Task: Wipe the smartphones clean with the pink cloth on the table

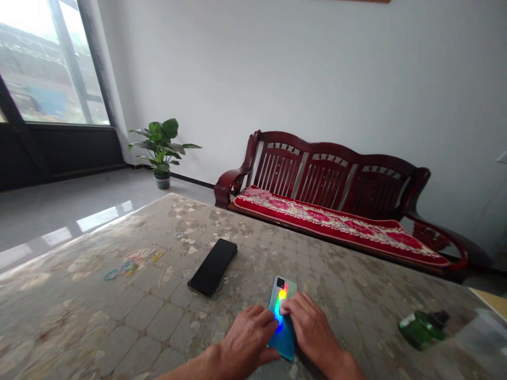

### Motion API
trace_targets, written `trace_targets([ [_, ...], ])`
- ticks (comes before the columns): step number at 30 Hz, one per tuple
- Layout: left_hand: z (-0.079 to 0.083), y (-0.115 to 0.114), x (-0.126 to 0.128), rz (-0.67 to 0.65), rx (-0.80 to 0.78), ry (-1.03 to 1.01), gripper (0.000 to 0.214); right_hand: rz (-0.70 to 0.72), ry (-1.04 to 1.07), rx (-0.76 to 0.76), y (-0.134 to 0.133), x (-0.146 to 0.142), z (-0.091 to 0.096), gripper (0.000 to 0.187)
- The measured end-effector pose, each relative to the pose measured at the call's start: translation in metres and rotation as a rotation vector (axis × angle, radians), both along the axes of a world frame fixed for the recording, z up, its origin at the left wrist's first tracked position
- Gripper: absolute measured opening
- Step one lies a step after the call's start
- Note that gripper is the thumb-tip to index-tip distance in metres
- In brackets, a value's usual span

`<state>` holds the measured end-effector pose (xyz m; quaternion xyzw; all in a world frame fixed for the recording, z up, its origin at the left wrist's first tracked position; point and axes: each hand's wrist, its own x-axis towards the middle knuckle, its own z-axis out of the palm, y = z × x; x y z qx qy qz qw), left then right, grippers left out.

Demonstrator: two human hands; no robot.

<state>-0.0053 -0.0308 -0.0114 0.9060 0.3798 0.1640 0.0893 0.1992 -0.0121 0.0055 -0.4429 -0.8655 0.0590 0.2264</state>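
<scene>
A smartphone lies near the front of the table with its shiny blue back facing up. Its dark camera block is at the far end, and a rainbow-coloured glare runs down the back. My left hand is closed at its left edge, with curled fingertips on the back and the thumb low by the near end. From the other side my right hand grips its right edge, fingers bent and fingertips on the back. Anything small under those fingertips is too hidden to make out. A black phone rests screen up, beyond my left hand.
Several coloured rubber bands are scattered on the patterned tablecloth at left. A green bottle with a black top is at right, beside a clear plastic item. Behind the table is a wooden bench; a potted plant stands further left.
</scene>
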Motion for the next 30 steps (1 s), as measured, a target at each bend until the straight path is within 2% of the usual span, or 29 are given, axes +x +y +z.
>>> trace_targets([
  [2,0.0,0.002,0.001,0.006,-0.007,0.005,0.037,-0.026,0.002,0.017,0.009,0.005,-0.001,0.024],
  [6,0.003,0.01,0.006,0.042,-0.049,-0.003,0.031,-0.183,0.014,0.096,0.048,0.01,-0.005,0.024],
  [8,0.005,0.013,0.008,0.062,-0.071,-0.008,0.03,-0.218,0.014,0.115,0.061,0.009,-0.006,0.024],
  [11,0.007,0.016,0.01,0.073,-0.084,0.005,0.03,-0.221,0.029,0.105,0.06,0.004,-0.005,0.024],
  [17,0.008,0.022,0.009,0.045,-0.09,0.05,0.032,-0.075,-0.026,0.04,0.03,0.0,-0.002,0.025],
  [19,0.009,0.027,0.009,0.025,-0.071,0.056,0.031,-0.083,-0.028,0.045,0.036,0.001,-0.001,0.025],
  [26,0.01,0.053,0.012,0.023,-0.012,0.019,0.031,-0.265,-0.026,0.117,0.092,0.001,-0.006,0.023],
  [28,0.008,0.057,0.012,0.033,-0.009,-0.003,0.03,-0.27,-0.014,0.114,0.092,-0.001,-0.006,0.023],
  [30,0.005,0.058,0.012,0.033,-0.011,-0.019,0.03,-0.216,-0.015,0.101,0.083,-0.003,-0.006,0.024],
])
